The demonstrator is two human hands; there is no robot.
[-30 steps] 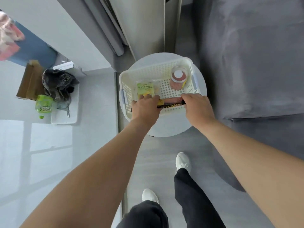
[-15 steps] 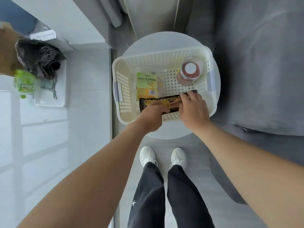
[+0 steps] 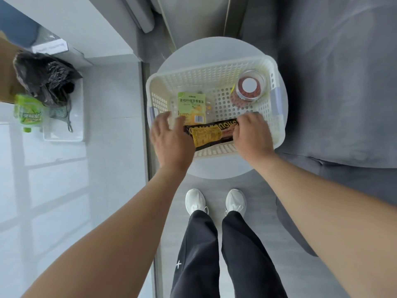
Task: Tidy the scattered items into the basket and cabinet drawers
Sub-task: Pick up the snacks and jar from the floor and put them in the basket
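A white perforated basket (image 3: 277,82) stands on a small round white table (image 3: 214,168). Inside it lie a green tea packet (image 3: 191,104), a clear jar of red bits with a white lid (image 3: 250,86), and a black and yellow snack packet (image 3: 211,134) along the near wall. My right hand (image 3: 252,136) grips the packet's right end with curled fingers. My left hand (image 3: 170,138) hovers over the packet's left end with fingers spread and loose, hiding that end and the basket's near left corner.
A grey sofa (image 3: 343,82) fills the right side. On the floor at left, a white tray (image 3: 64,134) holds a black bag (image 3: 45,76), with a green bottle (image 3: 29,112) beside it. My white shoes (image 3: 214,201) stand just in front of the table.
The snack packet has gone down from the basket's near rim to its floor. My left hand has let go of it and opened. My right hand still holds its right end.
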